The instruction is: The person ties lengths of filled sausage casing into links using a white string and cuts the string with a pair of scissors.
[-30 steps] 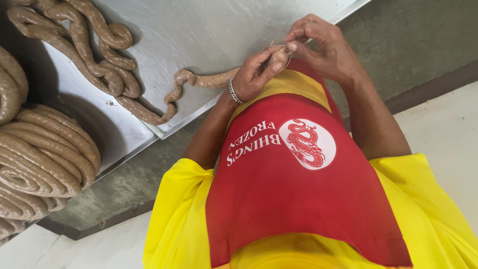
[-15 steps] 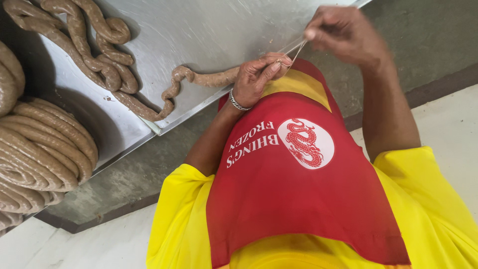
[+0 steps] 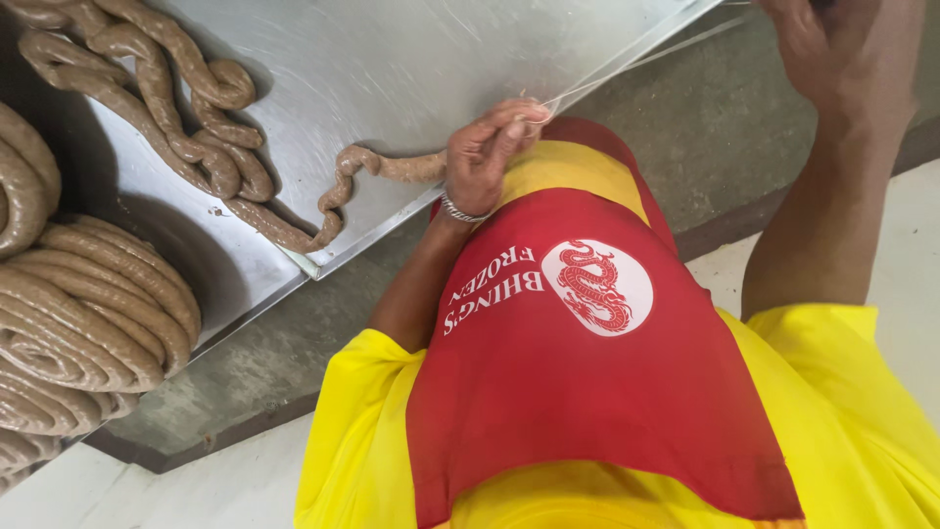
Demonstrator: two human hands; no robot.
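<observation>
Pinching the sausage link (image 3: 392,168) end, the left hand (image 3: 490,157) sits clamped at the steel tray's (image 3: 411,69) edge. Toward two o'clock, the right hand (image 3: 842,54) is closed on a taut white string (image 3: 636,67). Coiled sausages (image 3: 88,313) lie at nine o'clock.

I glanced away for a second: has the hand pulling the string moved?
Yes. The right hand has drawn up and to the right, away from the left hand pinching the sausage at the metal tray's edge.
</observation>
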